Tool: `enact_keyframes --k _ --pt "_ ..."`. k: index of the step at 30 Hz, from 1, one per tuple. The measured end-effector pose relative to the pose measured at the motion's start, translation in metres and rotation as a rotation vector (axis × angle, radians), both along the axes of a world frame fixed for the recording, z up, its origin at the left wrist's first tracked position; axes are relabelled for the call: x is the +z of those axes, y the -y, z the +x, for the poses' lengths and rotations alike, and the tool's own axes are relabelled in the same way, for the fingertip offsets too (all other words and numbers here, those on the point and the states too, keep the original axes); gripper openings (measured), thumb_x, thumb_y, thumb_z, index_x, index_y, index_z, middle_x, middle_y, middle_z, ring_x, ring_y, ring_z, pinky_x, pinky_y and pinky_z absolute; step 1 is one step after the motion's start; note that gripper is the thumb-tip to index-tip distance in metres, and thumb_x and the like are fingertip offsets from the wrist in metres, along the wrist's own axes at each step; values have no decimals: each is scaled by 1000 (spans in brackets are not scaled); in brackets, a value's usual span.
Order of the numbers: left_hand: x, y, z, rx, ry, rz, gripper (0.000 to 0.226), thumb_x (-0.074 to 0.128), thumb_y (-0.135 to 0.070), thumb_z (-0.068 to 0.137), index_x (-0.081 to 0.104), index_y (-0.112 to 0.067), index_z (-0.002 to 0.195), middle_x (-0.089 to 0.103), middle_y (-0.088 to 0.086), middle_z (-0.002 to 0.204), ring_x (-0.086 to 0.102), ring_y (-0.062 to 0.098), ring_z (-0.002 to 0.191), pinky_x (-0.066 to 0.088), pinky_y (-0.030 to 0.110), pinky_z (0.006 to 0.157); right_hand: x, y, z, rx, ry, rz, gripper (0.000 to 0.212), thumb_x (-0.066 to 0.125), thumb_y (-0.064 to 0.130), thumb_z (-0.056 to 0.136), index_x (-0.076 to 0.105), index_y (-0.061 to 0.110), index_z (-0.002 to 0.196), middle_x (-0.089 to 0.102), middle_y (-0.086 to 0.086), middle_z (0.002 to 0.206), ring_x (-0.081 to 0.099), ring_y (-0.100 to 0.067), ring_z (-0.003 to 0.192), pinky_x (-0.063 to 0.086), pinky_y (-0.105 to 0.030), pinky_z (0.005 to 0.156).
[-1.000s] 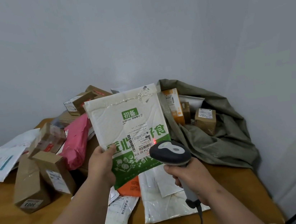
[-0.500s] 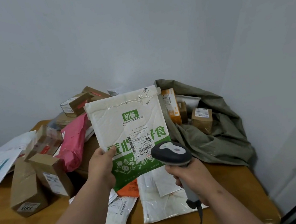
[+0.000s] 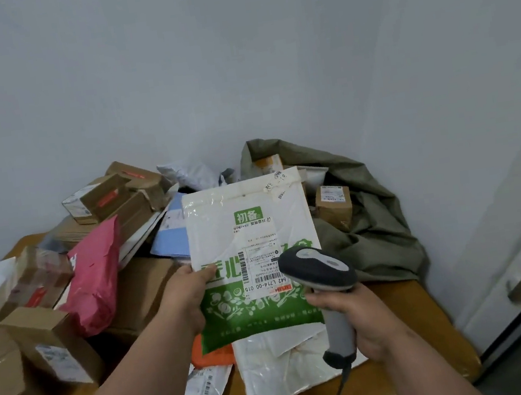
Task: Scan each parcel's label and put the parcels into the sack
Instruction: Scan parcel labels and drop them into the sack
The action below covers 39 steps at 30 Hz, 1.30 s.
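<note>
The left hand [image 3: 185,293] pinches the left edge of a white and green mailer bag [image 3: 254,258] and holds it up above the wooden table [image 3: 410,310]. The right hand [image 3: 365,322] grips a gray barcode scanner [image 3: 323,282] just in front of the bag's label [image 3: 262,260]. The green sack [image 3: 371,216] lies behind the bag, to the right, with a small brown box [image 3: 332,202] in it.

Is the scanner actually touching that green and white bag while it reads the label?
Cannot tell. In the head view the scanner overlaps the green and white bag that the left hand grips; no gap or contact shows.
</note>
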<state>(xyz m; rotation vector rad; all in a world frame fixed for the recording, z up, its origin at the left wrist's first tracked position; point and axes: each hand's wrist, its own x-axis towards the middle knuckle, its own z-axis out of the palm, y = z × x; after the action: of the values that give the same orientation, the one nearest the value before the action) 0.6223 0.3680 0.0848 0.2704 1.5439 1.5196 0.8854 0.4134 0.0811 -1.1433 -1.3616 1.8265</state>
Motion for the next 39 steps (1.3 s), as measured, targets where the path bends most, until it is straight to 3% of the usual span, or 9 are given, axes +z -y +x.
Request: enact_keyframes --k 3,6,9,16,23,29,34,36,39 --pt "3 -24 9 -66 -26 -1 29 64 -4 94 56 -8 121 76 18 90 75 36 77 59 46 68 -8 -10 10 -132 -32 -2 60 97 37 42 80 22 97 79 -4 98 75 -26 89 57 -43 77" --pt "6 -59 31 -164 -44 41 38 59 4 94 53 -17 125 78 9 91 76 29 79 60 39 63 -12 -36 25 -355 -15 -21 38 91 23 65 77 17 100 78 -4 92 71 -31 90 55 -40 73" --pt "10 -97 56 -278 -131 44 35 60 1 95 51 -21 121 76 -7 87 74 13 76 56 27 55 -11 -79 39 -503 7 -38 33 85 13 76 74 12 107 76 -11 101 69 -36 98 56 -53 91" --pt "4 -186 85 -309 -304 -43 49 63 -10 94 50 -18 141 65 1 117 64 21 104 55 38 87 1 -207 64 -532 146 42 37 84 19 74 74 15 109 76 -6 101 71 -31 93 57 -52 93" --pt "-5 -234 67 55 -794 -372 53 70 -39 85 53 -51 134 24 0 147 34 35 135 40 55 108 -12 -311 43 -408 305 122 14 79 27 68 68 20 75 75 -3 91 70 -29 93 56 -48 88" --pt "3 -249 66 166 -767 -260 52 55 -23 100 41 -20 150 32 6 156 50 28 128 50 49 102 -12 -358 22 -377 340 124 14 77 27 80 65 24 73 72 -2 91 68 -29 94 55 -45 89" --pt "34 -261 61 356 -965 -65 40 55 -26 100 57 -16 138 53 0 129 51 13 116 45 35 102 -4 -371 -12 -207 430 208 17 75 28 85 71 17 98 72 -12 105 67 -31 99 55 -45 91" --pt "35 -268 61 234 -1021 -100 42 56 -28 100 56 -18 140 51 -4 129 49 8 112 43 29 98 -5 -370 -26 -93 458 196 28 74 29 87 72 11 109 71 -15 110 66 -34 103 55 -50 94" --pt "25 -272 61 24 -913 -200 52 60 -26 98 47 -18 148 42 0 148 46 18 131 41 40 111 -17 -359 -35 116 477 61 46 77 32 87 65 13 127 67 -11 118 63 -32 109 55 -49 97"
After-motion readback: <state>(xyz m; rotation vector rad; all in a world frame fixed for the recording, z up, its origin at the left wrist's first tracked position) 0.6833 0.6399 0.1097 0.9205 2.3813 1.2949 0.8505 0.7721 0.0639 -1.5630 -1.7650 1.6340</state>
